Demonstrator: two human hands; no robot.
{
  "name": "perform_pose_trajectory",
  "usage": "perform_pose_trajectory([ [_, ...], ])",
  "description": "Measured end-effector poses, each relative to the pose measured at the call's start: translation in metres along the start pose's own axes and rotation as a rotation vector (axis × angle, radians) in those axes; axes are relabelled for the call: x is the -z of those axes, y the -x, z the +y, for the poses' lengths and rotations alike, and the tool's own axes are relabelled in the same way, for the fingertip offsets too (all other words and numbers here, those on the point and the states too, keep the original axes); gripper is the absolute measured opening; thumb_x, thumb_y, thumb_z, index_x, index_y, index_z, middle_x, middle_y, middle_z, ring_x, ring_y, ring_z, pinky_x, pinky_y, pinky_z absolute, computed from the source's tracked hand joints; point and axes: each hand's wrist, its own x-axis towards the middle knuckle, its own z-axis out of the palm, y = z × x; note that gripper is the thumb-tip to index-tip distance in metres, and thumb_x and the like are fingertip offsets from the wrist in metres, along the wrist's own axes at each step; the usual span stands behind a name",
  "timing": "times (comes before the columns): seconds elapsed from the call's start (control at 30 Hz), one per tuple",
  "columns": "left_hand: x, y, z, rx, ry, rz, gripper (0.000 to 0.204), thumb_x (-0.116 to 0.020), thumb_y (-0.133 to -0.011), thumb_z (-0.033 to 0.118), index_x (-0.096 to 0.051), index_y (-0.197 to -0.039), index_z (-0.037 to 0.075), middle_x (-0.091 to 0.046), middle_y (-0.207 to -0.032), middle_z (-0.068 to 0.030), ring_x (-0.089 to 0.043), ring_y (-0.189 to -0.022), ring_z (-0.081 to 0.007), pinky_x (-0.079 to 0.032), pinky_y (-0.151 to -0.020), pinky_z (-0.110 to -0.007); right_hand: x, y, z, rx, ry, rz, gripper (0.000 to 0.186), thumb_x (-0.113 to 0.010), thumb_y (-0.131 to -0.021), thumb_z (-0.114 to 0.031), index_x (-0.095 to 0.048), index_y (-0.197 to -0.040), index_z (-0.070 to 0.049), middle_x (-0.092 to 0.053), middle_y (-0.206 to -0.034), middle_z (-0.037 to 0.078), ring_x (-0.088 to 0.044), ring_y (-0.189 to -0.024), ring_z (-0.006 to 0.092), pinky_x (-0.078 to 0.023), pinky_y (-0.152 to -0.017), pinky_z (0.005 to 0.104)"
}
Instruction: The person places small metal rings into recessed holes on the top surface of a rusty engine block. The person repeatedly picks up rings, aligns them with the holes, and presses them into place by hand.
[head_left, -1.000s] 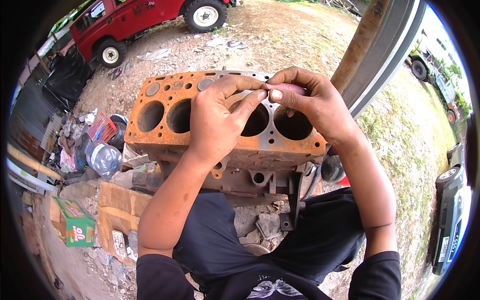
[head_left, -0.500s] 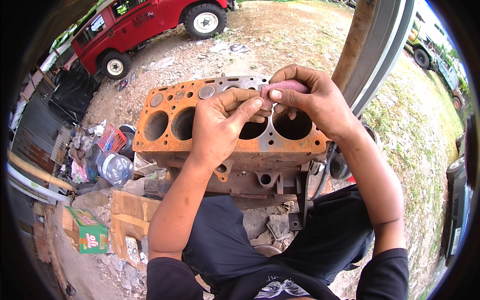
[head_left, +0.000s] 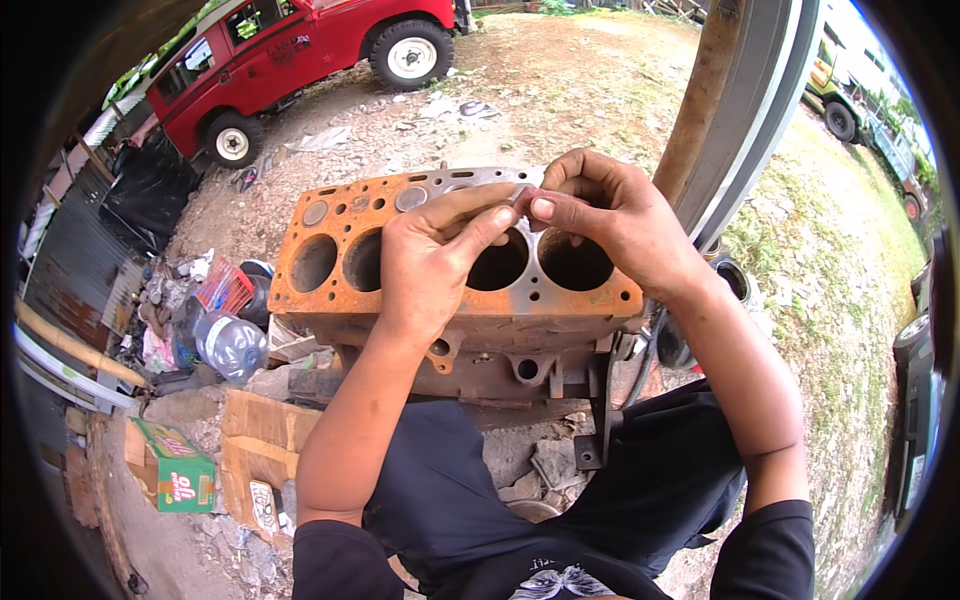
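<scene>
Both hands are raised over the top face of a rusty engine block (head_left: 425,303), fingertips meeting above its right half. A small folded piece of reddish sandpaper (head_left: 525,198) is pinched between them, seen nearly edge-on. My left hand (head_left: 425,255) grips one end with thumb and forefinger. At the other end, my right hand (head_left: 630,220) closes thumb and fingers on it, hiding most of the piece. Orange rust covers the block's left side, while a strip beneath the hands looks grey and barer. Several large cylinder bores open in the face, partly covered by my hands.
A metal post (head_left: 735,110) rises right of the block. At left lie a clear plastic bottle (head_left: 232,345), a red basket (head_left: 226,287), a green box (head_left: 175,468) and torn cardboard (head_left: 255,435). A red vehicle (head_left: 310,50) stands beyond on stony ground.
The sandpaper has turned in my fingers: its broad pink face showed before, and now mostly a dark edge. The block sits slightly lower in view on the right.
</scene>
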Motion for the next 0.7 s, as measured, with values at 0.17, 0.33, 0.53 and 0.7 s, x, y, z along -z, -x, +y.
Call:
perform_pose_trajectory([
  [0.17,-0.003,-0.001,-0.005,-0.123,-0.179,-0.002,0.017,-0.080,-0.099,0.002,-0.086,-0.115,0.001,-0.085,-0.108,-0.0074,-0.076,-0.095,-0.0094,-0.060,-0.086,-0.025,0.007,0.007,-0.005,-0.082,-0.044,-0.017,0.029,-0.084,-0.101,-0.025,-0.070,-0.115,-0.004,-0.083,-0.104,0.007,-0.076,-0.097,0.0107,-0.053,-0.072,0.0237],
  [0.33,-0.006,0.003,0.000,-0.089,-0.026,-0.017,0.023,-0.082,-0.098,0.002,-0.082,-0.120,-0.005,-0.084,-0.109,-0.0108,-0.078,-0.101,-0.0131,-0.063,-0.091,-0.027,-0.002,0.004,-0.004,-0.064,-0.102,0.007,0.025,-0.080,-0.105,-0.021,-0.067,-0.113,-0.002,-0.081,-0.104,0.009,-0.075,-0.101,0.0118,-0.058,-0.088,0.0279],
  [0.53,-0.009,0.004,-0.003,-0.128,-0.068,0.023,0.024,-0.084,-0.094,-0.004,-0.080,-0.117,-0.006,-0.083,-0.112,-0.0136,-0.078,-0.101,-0.0153,-0.063,-0.093,-0.028,-0.003,0.005,-0.004,-0.049,-0.032,0.009,0.025,-0.081,-0.103,-0.020,-0.071,-0.112,0.001,-0.080,-0.102,0.009,-0.074,-0.098,0.0121,-0.058,-0.086,0.0287],
  [0.7,-0.013,0.007,-0.001,-0.212,-0.090,0.051,0.019,-0.081,-0.098,-0.002,-0.082,-0.116,-0.004,-0.084,-0.108,-0.0100,-0.078,-0.098,-0.0118,-0.063,-0.088,-0.027,-0.005,0.006,-0.005,-0.069,-0.005,0.048,0.025,-0.082,-0.103,-0.021,-0.073,-0.111,0.001,-0.080,-0.100,0.009,-0.074,-0.095,0.0126,-0.058,-0.084,0.0294],
])
